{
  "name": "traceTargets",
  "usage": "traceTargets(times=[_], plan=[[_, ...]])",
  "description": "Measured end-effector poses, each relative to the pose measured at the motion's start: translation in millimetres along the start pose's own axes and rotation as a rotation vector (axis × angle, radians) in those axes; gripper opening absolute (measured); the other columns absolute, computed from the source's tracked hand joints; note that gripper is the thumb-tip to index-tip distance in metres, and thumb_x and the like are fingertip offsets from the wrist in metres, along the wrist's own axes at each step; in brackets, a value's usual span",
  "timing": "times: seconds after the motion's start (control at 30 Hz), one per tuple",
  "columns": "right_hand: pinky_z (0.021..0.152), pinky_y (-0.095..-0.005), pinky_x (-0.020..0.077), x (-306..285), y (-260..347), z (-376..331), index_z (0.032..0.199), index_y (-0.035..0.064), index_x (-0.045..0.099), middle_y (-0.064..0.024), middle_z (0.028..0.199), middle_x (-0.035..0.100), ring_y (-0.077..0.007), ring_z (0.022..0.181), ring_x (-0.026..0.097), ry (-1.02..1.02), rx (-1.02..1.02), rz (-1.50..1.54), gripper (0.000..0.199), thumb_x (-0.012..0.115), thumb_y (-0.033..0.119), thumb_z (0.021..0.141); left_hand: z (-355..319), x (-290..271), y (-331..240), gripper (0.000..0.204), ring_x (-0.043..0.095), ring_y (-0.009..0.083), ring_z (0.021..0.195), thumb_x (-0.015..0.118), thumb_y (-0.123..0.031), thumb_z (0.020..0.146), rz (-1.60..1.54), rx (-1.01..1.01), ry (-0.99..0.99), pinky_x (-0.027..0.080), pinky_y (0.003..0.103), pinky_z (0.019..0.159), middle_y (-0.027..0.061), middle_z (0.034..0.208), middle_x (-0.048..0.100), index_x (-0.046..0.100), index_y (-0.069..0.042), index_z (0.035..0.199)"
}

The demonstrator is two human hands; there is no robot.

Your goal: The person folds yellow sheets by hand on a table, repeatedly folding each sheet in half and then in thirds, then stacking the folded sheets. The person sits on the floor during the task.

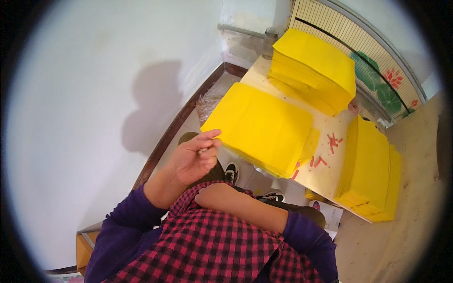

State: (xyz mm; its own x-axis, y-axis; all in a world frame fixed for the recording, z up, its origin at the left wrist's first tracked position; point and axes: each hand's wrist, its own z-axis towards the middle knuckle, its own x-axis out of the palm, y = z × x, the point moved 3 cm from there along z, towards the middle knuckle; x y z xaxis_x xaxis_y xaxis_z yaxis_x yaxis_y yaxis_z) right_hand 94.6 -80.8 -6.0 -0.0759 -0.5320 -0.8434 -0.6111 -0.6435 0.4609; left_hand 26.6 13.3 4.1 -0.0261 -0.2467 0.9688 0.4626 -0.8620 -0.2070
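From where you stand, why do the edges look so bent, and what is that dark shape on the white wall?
In the head view the fisheye lens bows straight lines toward the rim, such as the slatted screen, and leaves black corners. The dark shape is a soft shadow cast on the wall above the left hand. Light is bright and even on the yellow paper stacks; no strong glare shows.

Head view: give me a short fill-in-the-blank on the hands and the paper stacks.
The left hand touches the near stack of ____ paper.
The number of paper stacks on the table is ____.
The small strips scattered between the stacks are ____.
The sleeve on the left forearm is ____.

Missing: yellow; three; red; purple
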Motion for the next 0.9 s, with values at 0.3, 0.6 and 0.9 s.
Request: traceTargets(times=[0.3,0.6,0.9], plan=[[0.081,-0.0415,0.0505,3,-36,-68,0.096,0.0068,0.065,-0.0168,0.094,0.064,-0.0345,0.091,0.063,-0.758,0.048,0.587,0.015,0.062,0.018,0.086,55,75,40,0.049,0.046,0.0335,0.127,0.031,-0.03,0.103,-0.084,0.022,-0.155,0.039,0.043,0.108,0.0237,0.139,0.044,0.046,0.008,0.131],[0.081,-0.0336,0.051,67,-70,-86,0.101,0.006,0.068,-0.0125,0.098,0.069,-0.0259,0.091,0.066,-0.772,0.359,0.699,0.016,0.063,0.015,0.089,45,201,94,0.095,0.026,0.0331,0.14,0.026,-0.07,0.09,-0.493,-0.545,0.228,0.027,0.04,0.113,0.0214,0.152,0.024,0.022,0.007,0.145],[0.075,-0.0297,0.051,63,-66,-88,0.101,0.0037,0.068,-0.0098,0.092,0.07,-0.0189,0.084,0.066,-0.713,0.472,0.834,0.018,0.063,0.019,0.092,16,278,70,0.088,0.035,0.0292,0.137,0.035,-0.064,0.091,-0.186,-0.479,0.549,0.025,0.04,0.114,0.0253,0.143,0.039,0.038,0.01,0.138]])
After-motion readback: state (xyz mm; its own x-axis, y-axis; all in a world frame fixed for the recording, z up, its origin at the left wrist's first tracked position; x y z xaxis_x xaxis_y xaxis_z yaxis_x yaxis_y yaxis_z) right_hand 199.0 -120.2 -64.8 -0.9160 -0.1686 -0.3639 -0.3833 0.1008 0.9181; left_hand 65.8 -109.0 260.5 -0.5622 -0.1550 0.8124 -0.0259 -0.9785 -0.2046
